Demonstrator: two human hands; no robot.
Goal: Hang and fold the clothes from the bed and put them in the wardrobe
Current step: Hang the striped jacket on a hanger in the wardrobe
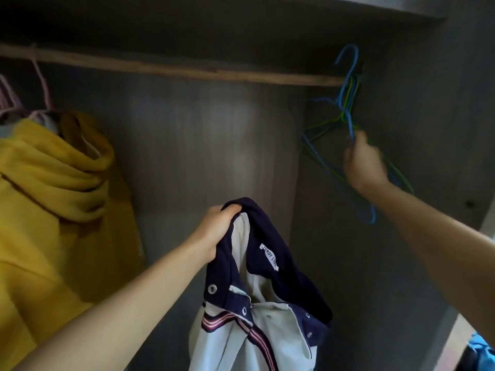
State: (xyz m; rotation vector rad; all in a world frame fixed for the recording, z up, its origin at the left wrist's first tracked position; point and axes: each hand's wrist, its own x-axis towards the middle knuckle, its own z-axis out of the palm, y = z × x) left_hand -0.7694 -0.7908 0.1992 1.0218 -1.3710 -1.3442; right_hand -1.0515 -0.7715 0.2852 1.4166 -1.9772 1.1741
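Already, one garment looked dealt with: a mustard-yellow fleece hoodie [53, 183] hung on a pink hanger [42, 84] at about nine o'clock in the view, from the wooden wardrobe rail [187, 72] that ran across the top of the grey wardrobe [214, 143]. The bed was out of sight, so how many clothes were left could not be told.

The step in hand seemed to be hanging a second piece. The left hand [214, 231], near six o'clock, had its fingers curled tight round the navy collar of a pale grey zip jacket with navy trim and red-striped bands [257, 303]. The jacket drooped from that grip, long axis roughly vertical, collar uppermost and pointing toward twelve o'clock, body falling out of frame below, front open toward the camera with the label showing.

The right hand [364, 162], at about two o'clock, gripped a blue wire hanger [348, 84] among a bunch of blue and green wire hangers [325, 124] at the rail's right end. The blue hanger's hook pointed up, seemingly just off the rail. Threading the jacket onto it and hanging it up were not yet done.
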